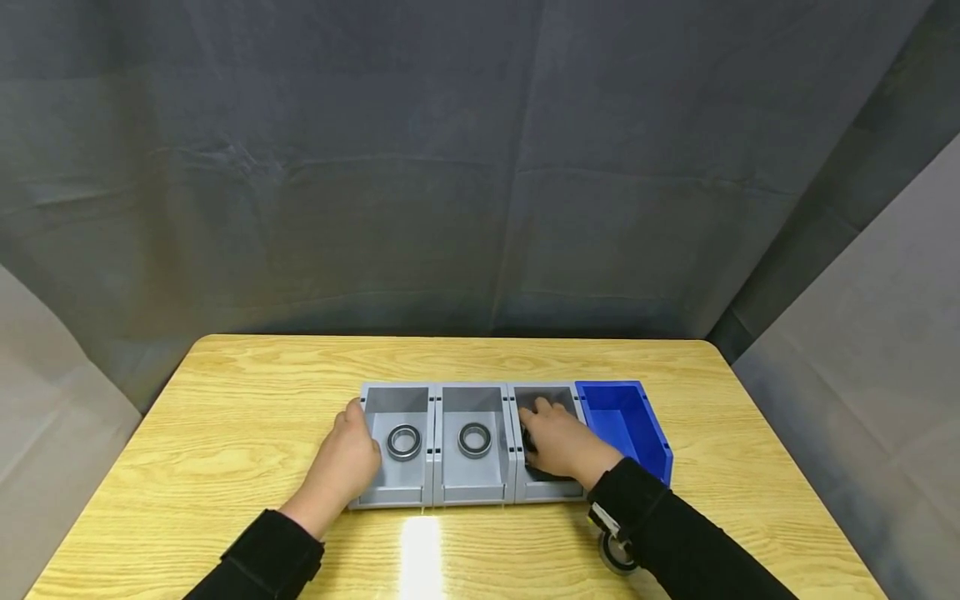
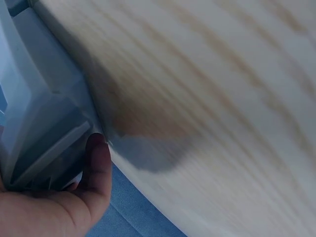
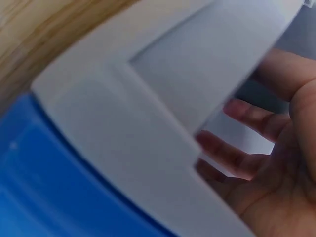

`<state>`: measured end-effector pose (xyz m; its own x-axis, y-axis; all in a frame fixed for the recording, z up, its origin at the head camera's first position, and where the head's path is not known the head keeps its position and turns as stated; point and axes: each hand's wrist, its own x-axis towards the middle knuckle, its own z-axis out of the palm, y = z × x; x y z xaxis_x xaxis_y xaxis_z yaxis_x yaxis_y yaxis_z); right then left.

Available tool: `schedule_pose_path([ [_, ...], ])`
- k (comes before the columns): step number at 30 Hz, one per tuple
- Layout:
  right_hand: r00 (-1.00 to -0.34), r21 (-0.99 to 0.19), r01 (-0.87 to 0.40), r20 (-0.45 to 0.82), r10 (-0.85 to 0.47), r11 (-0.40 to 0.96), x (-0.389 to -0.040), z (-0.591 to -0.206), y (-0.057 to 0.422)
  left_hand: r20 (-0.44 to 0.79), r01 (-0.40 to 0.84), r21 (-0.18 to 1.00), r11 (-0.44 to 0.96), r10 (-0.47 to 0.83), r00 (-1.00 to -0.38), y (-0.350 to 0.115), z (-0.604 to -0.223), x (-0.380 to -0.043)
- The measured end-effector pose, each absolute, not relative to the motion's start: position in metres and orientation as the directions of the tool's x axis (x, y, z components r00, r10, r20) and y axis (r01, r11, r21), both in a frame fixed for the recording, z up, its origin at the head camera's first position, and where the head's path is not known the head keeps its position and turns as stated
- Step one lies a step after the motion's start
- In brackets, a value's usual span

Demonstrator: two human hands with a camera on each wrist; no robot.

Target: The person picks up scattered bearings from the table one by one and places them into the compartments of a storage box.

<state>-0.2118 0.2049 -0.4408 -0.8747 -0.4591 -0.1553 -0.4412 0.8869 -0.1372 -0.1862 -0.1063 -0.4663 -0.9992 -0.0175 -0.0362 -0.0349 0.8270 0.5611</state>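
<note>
My left hand (image 1: 341,454) grips the left end of a row of joined grey bins; in the left wrist view a finger (image 2: 101,168) curls round the bin's corner. One ring bearing (image 1: 403,442) lies flat in the leftmost grey bin (image 1: 397,492), another bearing (image 1: 475,440) in the middle grey bin (image 1: 474,492). Inside the third grey bin (image 1: 551,492), my right hand (image 1: 562,440) has its thumb and fingers about a dark bearing (image 1: 528,440), mostly hidden by the hand. The right wrist view shows curled fingers (image 3: 237,155) behind the bin wall, no bearing visible.
A blue bin (image 1: 618,421) adjoins the row on the right. Another bearing (image 1: 617,554) lies on the wooden table (image 1: 247,417) near the front, partly covered by my right sleeve. Grey curtains (image 1: 450,167) hang behind the table.
</note>
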Motion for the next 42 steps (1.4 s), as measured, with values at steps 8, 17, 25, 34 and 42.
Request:
schedule_pose_path([
  [8,-0.878,-0.142,-0.433,-0.156,-0.452,0.89,-0.209,-0.438,0.206,-0.036,-0.033,0.56,0.828,-0.015,-0.999,-0.105,-0.467,-0.186],
  [17,-0.873,-0.163,-0.456,-0.109,-0.475,0.875,-0.181,-0.409,0.206,-0.026,-0.015,0.547,0.837,-0.001,-1.0,-0.108,-0.463,-0.186],
  [25,-0.869,-0.176,-0.473,-0.068,-0.49,0.863,-0.143,-0.392,0.222,-0.041,-0.015,0.549,0.836,0.009,-0.999,-0.107,-0.462,-0.185],
  [34,-0.873,-0.181,-0.455,-0.1,-0.476,0.872,-0.108,-0.395,0.246,-0.019,-0.001,0.551,0.834,0.012,-1.0,-0.108,-0.462,-0.187],
  [42,-0.87,-0.175,-0.46,-0.107,-0.481,0.87,-0.093,-0.408,0.264,-0.025,-0.01,0.551,0.834,0.005,-1.0,-0.112,-0.462,-0.185],
])
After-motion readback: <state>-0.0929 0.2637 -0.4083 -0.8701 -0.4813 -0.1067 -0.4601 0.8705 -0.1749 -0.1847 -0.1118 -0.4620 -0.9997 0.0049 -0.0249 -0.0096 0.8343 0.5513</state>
